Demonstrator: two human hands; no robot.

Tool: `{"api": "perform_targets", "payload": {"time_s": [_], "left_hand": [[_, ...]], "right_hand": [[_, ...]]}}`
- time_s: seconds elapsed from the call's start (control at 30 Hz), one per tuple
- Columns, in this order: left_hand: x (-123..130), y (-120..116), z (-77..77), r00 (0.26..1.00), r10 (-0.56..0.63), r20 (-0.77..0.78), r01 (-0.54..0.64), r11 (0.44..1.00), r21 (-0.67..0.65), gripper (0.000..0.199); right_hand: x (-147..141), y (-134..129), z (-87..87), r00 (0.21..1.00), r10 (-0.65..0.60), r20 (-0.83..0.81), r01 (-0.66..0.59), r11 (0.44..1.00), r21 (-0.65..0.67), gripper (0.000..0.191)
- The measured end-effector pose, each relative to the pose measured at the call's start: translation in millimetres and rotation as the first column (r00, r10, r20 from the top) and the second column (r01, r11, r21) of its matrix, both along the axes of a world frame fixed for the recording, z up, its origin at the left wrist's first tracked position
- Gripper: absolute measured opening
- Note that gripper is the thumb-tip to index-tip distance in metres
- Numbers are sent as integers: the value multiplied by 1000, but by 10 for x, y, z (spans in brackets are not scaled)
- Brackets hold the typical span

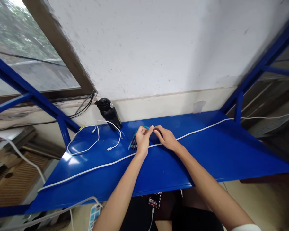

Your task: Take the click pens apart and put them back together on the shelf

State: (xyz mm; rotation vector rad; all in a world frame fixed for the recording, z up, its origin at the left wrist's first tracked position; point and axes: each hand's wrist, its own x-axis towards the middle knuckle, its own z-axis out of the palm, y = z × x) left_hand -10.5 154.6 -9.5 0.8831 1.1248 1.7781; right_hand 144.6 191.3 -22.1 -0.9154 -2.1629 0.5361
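Left hand: my left hand point(142, 138) pinches a slim blue pen point(146, 127) between thumb and fingers.
Right hand: my right hand point(168, 138) curves in from the other side, fingertips close to my left thumb; I can't tell whether they grip anything.
Loose pens: a small bunch point(132, 143) lies on the blue table point(221, 150), just left of my left hand and partly hidden by it.
Long cable: 1 white cord point(106, 165) crosses the table, passing beneath my hands.
Looped cable: farther left of my hands point(98, 136).
Bottle: black point(109, 114), upright, beyond my left hand, near the wall point(159, 48).
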Motion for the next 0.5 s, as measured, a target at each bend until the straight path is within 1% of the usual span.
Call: {"api": "perform_targets", "payload": {"time_s": [0.1,0.23,0.3,0.4,0.5], "left_hand": [[-7,5,-19,1000,14,-9,-14,1000,-3,42],[-50,23,-24,999,39,9,-39,999,-19,42],[-79,35,-11,998,38,54,-36,999,-30,45],[-114,43,20,992,5,122,-2,1000,-25,47],[-131,37,42,991,-11,130,13,1000,-18,46]], "right_hand": [[0,15,-1,1000,-2,12,2,1000,13,22],[27,35,-2,1000,-27,12,27,1000,12,11],[49,28,23,999,-42,21,42,999,20,15],[79,11,77,998,-47,43,45,998,44,22],[107,14,106,996,-38,84,32,997,68,31]]}}
